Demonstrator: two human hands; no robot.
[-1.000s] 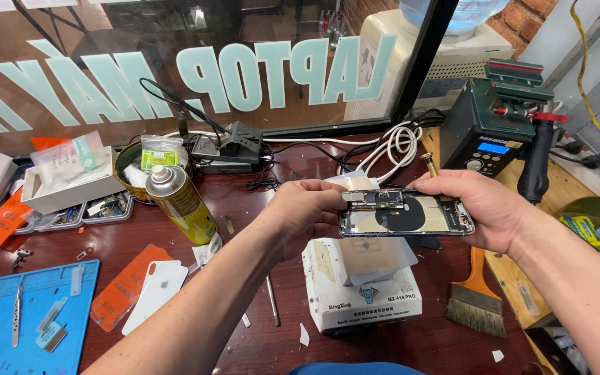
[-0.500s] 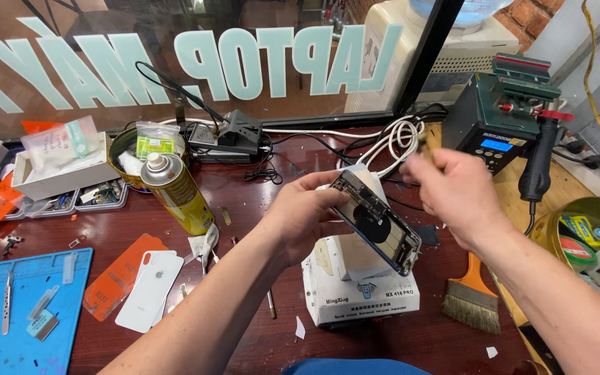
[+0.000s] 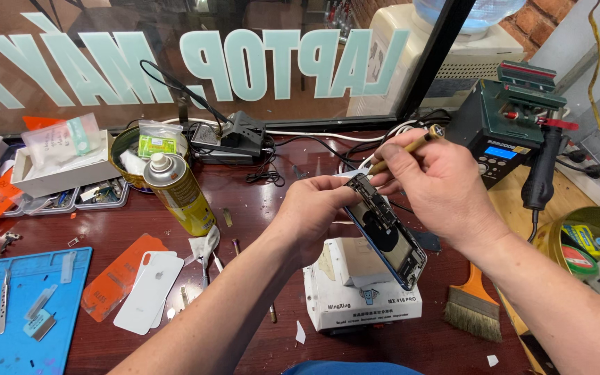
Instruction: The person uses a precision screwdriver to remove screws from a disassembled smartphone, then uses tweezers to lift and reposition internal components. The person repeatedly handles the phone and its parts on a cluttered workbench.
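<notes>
The left hand [image 3: 314, 212] now grips the opened blue phone body [image 3: 387, 232] tilted above the white box [image 3: 362, 295]; the right hand [image 3: 439, 187] has taken a brass-handled screwdriver [image 3: 404, 149], so work on its top end begins

I count two hands of mine: my left hand [image 3: 317, 212] and my right hand [image 3: 439, 184]. Between them is one opened phone body with a dark coil inside [image 3: 387, 232] and one brass-handled screwdriver [image 3: 404, 149]. On the dark red surface [image 3: 258, 208] I count one yellow spray can [image 3: 178, 194], one white phone back cover [image 3: 148, 292], one orange plastic sheet [image 3: 109, 281], one white cardboard box [image 3: 362, 298], one orange-handled brush [image 3: 472, 305] and one blue work mat [image 3: 26, 309].
</notes>
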